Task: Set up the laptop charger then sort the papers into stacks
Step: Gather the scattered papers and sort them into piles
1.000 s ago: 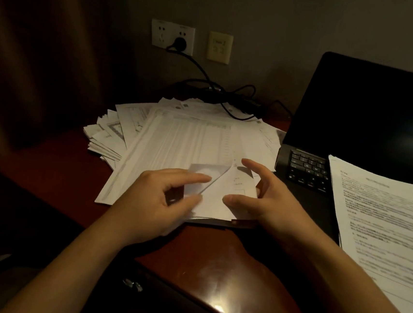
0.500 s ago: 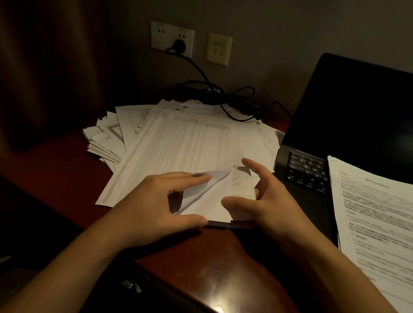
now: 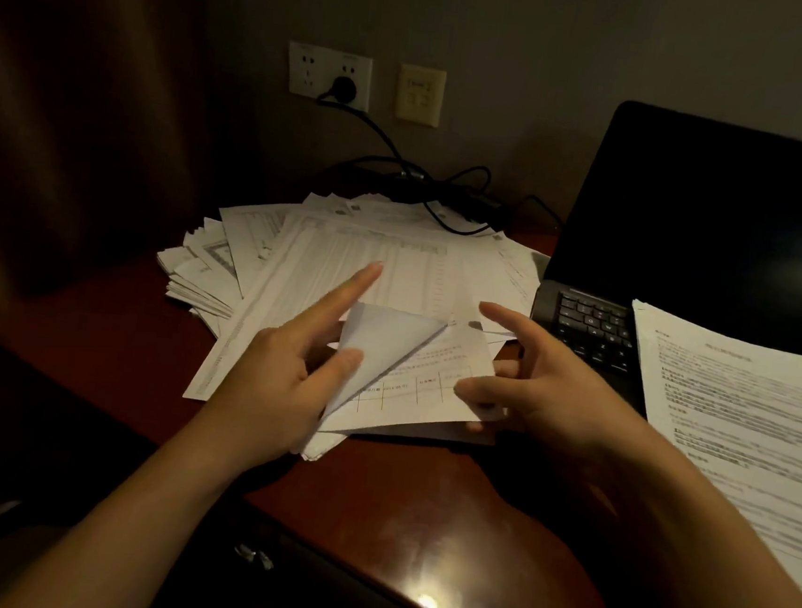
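A small printed sheet (image 3: 423,379) with a table on it lies at the near edge of a loose pile of papers (image 3: 344,259) on the dark wooden desk (image 3: 418,511). My left hand (image 3: 274,380) pinches the sheet's left corner, curled up and over with its blank back showing; the index finger points straight out. My right hand (image 3: 542,396) pinches the sheet's right edge, thumb on top. The black charger plug (image 3: 344,87) sits in the wall socket, and its cable (image 3: 448,195) runs down behind the papers towards the open laptop (image 3: 715,226).
A second stack of printed pages (image 3: 746,410) lies over the right part of the laptop keyboard and hangs past the desk. A beige wall plate (image 3: 420,95) is beside the socket. A dark curtain (image 3: 63,124) hangs on the left. The desk edge runs diagonally near me.
My left hand has peeled the sheet's corner higher and further over, and its index finger has straightened. My right hand stays at the right edge.
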